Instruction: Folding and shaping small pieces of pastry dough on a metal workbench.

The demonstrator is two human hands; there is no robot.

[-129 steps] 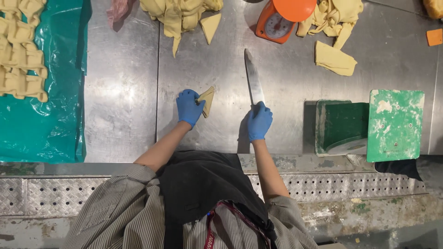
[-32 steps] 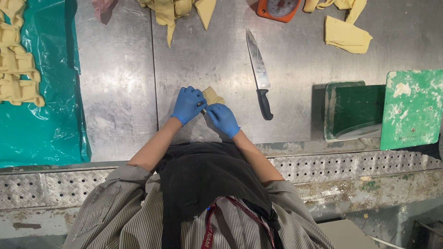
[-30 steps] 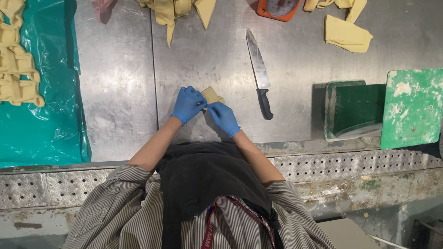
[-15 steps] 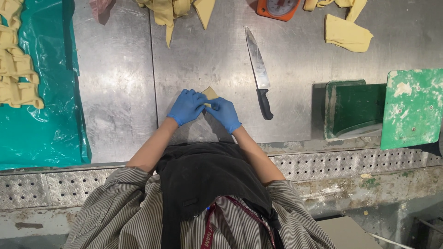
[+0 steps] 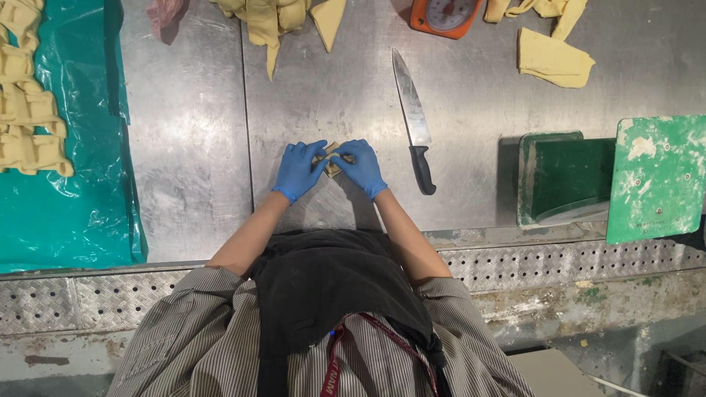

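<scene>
Both my hands wear blue gloves and meet over a small piece of yellow dough [image 5: 329,157] on the steel table [image 5: 191,162]. My left hand [image 5: 298,170] covers its left side and my right hand [image 5: 358,166] pinches its right side, so only a sliver of dough shows between the fingers. A large kitchen knife [image 5: 412,123] with a black handle lies on the table just right of my right hand, blade pointing away from me.
Shaped dough pieces [image 5: 26,117] lie on a teal plastic sheet [image 5: 81,184] at the left. More dough strips [image 5: 272,18] and a folded sheet [image 5: 551,60] sit at the far edge beside an orange scale [image 5: 446,15]. A green box [image 5: 562,180] and green board [image 5: 654,176] stand at the right.
Earlier my right hand held the knife; it now lies on the table. Both hands have closed over the dough piece, which is more folded and more hidden than a second ago.
</scene>
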